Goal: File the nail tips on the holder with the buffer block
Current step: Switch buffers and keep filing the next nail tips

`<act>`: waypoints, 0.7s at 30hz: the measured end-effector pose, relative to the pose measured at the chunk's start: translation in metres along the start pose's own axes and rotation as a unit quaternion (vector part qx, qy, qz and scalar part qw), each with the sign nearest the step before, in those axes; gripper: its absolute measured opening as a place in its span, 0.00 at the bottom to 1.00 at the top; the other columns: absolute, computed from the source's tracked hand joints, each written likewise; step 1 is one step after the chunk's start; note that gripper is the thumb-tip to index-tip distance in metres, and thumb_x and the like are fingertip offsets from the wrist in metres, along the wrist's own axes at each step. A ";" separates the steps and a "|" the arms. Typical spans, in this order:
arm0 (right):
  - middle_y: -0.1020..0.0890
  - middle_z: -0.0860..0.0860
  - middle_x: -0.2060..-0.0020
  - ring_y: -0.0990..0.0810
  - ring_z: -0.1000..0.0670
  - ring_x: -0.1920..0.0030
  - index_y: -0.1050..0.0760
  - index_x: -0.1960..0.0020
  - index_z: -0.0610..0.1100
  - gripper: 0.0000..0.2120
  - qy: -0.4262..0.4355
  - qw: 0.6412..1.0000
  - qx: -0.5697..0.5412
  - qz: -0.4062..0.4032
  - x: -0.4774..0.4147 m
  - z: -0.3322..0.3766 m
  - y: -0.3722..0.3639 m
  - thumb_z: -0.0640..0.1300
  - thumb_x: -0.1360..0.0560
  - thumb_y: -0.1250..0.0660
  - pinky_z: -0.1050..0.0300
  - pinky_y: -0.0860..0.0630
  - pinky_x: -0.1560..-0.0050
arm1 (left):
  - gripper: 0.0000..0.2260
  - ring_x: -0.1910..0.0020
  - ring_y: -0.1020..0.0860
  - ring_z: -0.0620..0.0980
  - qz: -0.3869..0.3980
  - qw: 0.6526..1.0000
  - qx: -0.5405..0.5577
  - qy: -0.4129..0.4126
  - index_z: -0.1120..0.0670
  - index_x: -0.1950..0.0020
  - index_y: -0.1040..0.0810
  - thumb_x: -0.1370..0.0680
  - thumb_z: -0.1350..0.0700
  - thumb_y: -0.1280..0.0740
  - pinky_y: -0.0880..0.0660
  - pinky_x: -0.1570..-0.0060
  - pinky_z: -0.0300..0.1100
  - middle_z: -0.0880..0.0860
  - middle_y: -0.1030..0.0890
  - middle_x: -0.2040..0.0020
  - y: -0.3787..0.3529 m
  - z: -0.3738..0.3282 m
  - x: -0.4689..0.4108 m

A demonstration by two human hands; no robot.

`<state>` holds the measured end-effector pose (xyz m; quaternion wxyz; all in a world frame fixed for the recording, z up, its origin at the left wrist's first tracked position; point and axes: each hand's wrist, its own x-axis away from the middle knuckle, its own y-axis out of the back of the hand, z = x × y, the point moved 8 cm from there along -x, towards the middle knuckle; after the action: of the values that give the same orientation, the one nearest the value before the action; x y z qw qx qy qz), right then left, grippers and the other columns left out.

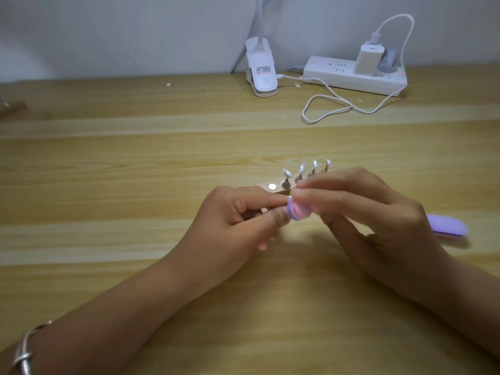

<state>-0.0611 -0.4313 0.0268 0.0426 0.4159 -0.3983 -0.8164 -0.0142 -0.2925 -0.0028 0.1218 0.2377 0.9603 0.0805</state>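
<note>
A wooden holder strip (266, 185) lies on the table with several metal pegs, each carrying a clear nail tip (301, 169). One round socket (272, 187) on the strip is bare. Just in front of the holder, my left hand (238, 217) pinches a small peg with a nail tip between thumb and forefinger; the tip itself is mostly hidden. My right hand (359, 204) grips a pink and purple buffer block (380, 212), whose end touches the left fingertips. The block's far purple end sticks out to the right of my right hand.
A white clip lamp base (261, 69) stands at the back. To its right is a white power strip (351, 75) with a charger (369, 59), and a looping white cable (324, 104) lies on the wooden table (135, 171).
</note>
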 end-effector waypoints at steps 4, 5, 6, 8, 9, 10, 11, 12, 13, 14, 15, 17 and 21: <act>0.19 0.43 0.44 0.18 0.42 0.45 0.18 0.41 0.36 0.13 0.006 1.000 -0.009 0.009 0.002 0.004 -0.002 0.29 0.21 0.37 0.49 0.23 0.43 | 0.06 0.73 0.28 0.47 0.002 1.000 0.010 0.007 0.57 0.49 0.14 0.24 0.60 0.29 0.33 0.72 0.31 0.47 0.21 0.66 0.001 0.001 0.000; 0.19 0.42 0.45 0.18 0.42 0.45 0.18 0.42 0.36 0.12 0.016 1.000 -0.008 0.017 0.002 0.006 -0.004 0.29 0.20 0.37 0.49 0.23 0.43 | 0.06 0.73 0.28 0.46 0.001 1.000 0.009 0.009 0.58 0.49 0.14 0.23 0.61 0.30 0.33 0.72 0.31 0.45 0.20 0.66 0.002 0.001 0.000; 0.18 0.42 0.45 0.18 0.41 0.46 0.18 0.42 0.36 0.12 0.014 1.000 0.000 0.017 0.002 0.005 -0.004 0.30 0.20 0.37 0.49 0.23 0.43 | 0.06 0.73 0.28 0.46 -0.003 1.000 0.009 0.012 0.59 0.49 0.14 0.23 0.62 0.30 0.33 0.72 0.31 0.44 0.21 0.67 0.002 0.003 0.000; 0.18 0.43 0.45 0.18 0.43 0.44 0.18 0.42 0.37 0.12 -0.022 1.000 0.016 -0.004 0.000 -0.003 0.001 0.30 0.22 0.35 0.48 0.23 0.42 | 0.06 0.74 0.28 0.46 -0.014 1.000 0.013 0.020 0.59 0.50 0.14 0.23 0.63 0.30 0.33 0.72 0.31 0.44 0.21 0.68 0.004 0.005 -0.001; 0.18 0.43 0.45 0.18 0.43 0.44 0.18 0.41 0.37 0.12 -0.033 0.999 0.015 -0.009 0.000 -0.005 0.002 0.30 0.22 0.35 0.48 0.23 0.42 | 0.06 0.74 0.28 0.47 -0.015 1.000 0.016 0.021 0.59 0.51 0.14 0.24 0.63 0.30 0.33 0.72 0.31 0.44 0.21 0.68 0.004 0.005 -0.001; 0.18 0.43 0.45 0.18 0.43 0.44 0.18 0.42 0.37 0.12 -0.027 1.000 0.008 -0.004 0.000 -0.003 0.001 0.30 0.22 0.35 0.48 0.23 0.41 | 0.06 0.74 0.28 0.47 -0.012 1.000 0.018 0.021 0.59 0.51 0.14 0.24 0.62 0.30 0.33 0.73 0.31 0.44 0.21 0.68 0.004 0.004 -0.001; 0.19 0.43 0.44 0.18 0.43 0.44 0.18 0.42 0.37 0.12 -0.010 1.000 0.000 0.008 0.001 0.002 -0.002 0.30 0.21 0.37 0.50 0.24 0.41 | 0.06 0.74 0.28 0.47 -0.009 1.000 0.020 0.019 0.60 0.50 0.14 0.24 0.62 0.31 0.33 0.73 0.31 0.44 0.21 0.68 0.003 0.004 -0.001; 0.19 0.43 0.44 0.19 0.43 0.45 0.18 0.42 0.37 0.12 0.006 1.000 -0.003 0.019 0.002 0.005 -0.004 0.30 0.20 0.38 0.52 0.24 0.41 | 0.07 0.74 0.28 0.47 -0.007 1.000 0.022 0.018 0.60 0.50 0.15 0.24 0.61 0.31 0.33 0.73 0.31 0.44 0.20 0.68 0.003 0.003 -0.001; 0.19 0.44 0.44 0.19 0.43 0.45 0.18 0.42 0.37 0.12 0.009 1.000 -0.002 0.022 0.002 0.006 -0.005 0.30 0.20 0.38 0.52 0.24 0.41 | 0.07 0.74 0.28 0.47 -0.008 1.000 0.022 0.020 0.61 0.50 0.15 0.24 0.62 0.31 0.33 0.73 0.31 0.44 0.20 0.67 0.003 0.004 -0.001; 0.19 0.44 0.44 0.19 0.43 0.45 0.18 0.43 0.37 0.12 -0.002 1.000 0.003 0.013 0.001 0.002 -0.003 0.30 0.20 0.37 0.51 0.24 0.41 | 0.06 0.74 0.28 0.47 -0.010 0.999 0.021 0.022 0.60 0.50 0.14 0.23 0.62 0.31 0.33 0.73 0.31 0.45 0.20 0.67 0.004 0.005 -0.002; 0.19 0.44 0.45 0.18 0.43 0.44 0.18 0.43 0.37 0.12 -0.021 1.000 0.009 -0.001 0.000 -0.002 0.000 0.30 0.21 0.36 0.49 0.23 0.41 | 0.06 0.74 0.28 0.47 -0.013 0.999 0.023 0.024 0.59 0.51 0.14 0.23 0.63 0.31 0.33 0.73 0.31 0.46 0.20 0.67 0.004 0.006 -0.002; 0.18 0.43 0.45 0.18 0.43 0.43 0.18 0.42 0.37 0.12 -0.030 1.000 0.004 -0.007 0.000 -0.003 0.001 0.30 0.22 0.35 0.48 0.23 0.41 | 0.06 0.74 0.28 0.48 -0.012 0.999 0.028 0.026 0.59 0.51 0.14 0.23 0.63 0.31 0.33 0.73 0.32 0.47 0.20 0.66 0.004 0.006 -0.003; 0.19 0.44 0.45 0.19 0.43 0.45 0.18 0.43 0.37 0.12 -0.002 1.000 0.005 0.011 0.001 0.004 -0.004 0.30 0.21 0.37 0.51 0.24 0.41 | 0.06 0.75 0.29 0.47 -0.015 0.999 0.022 0.025 0.60 0.51 0.15 0.23 0.64 0.31 0.33 0.73 0.33 0.45 0.20 0.67 0.005 0.006 -0.002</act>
<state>-0.0636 -0.4266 0.0249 0.0490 0.4103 -0.4071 -0.8145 -0.0089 -0.2886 -0.0076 0.0942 0.2242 0.9679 0.0639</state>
